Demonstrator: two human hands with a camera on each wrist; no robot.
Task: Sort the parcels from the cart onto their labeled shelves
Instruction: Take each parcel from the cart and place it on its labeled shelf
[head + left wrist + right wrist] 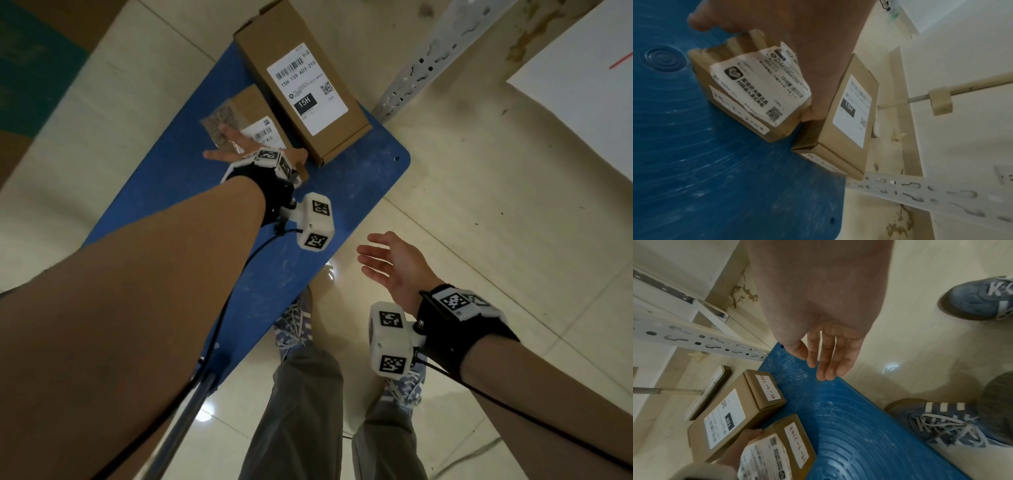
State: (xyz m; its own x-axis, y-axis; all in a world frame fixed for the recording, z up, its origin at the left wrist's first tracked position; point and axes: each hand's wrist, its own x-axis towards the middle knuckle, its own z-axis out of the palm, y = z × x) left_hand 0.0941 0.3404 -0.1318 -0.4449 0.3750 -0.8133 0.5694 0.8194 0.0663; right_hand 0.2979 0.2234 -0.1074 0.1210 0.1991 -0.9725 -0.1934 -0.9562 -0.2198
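Two cardboard parcels lie on the blue cart platform (pixel 352 178). The long parcel (pixel 301 82) carries a white label reading 15H. Beside it, on its left, lies a smaller parcel (pixel 253 120) with a crumpled white label (pixel 760 84) and a handwritten red tag. My left hand (pixel 239 145) spans the smaller parcel from above. Its thumb (pixel 813 112) is wedged in the gap between the two boxes and its fingers (pixel 698 21) reach over the far side. My right hand (pixel 387 260) hovers with relaxed fingers (pixel 826 366) beside the cart's near right edge and holds nothing.
A grey perforated shelf upright (pixel 428 58) stands close behind the cart's far right corner, with a white shelf board (pixel 582 85) to its right. The cart's metal handle (pixel 185 421) rises at the lower left. My feet in blue sneakers (pixel 294 322) stand on the tiled floor.
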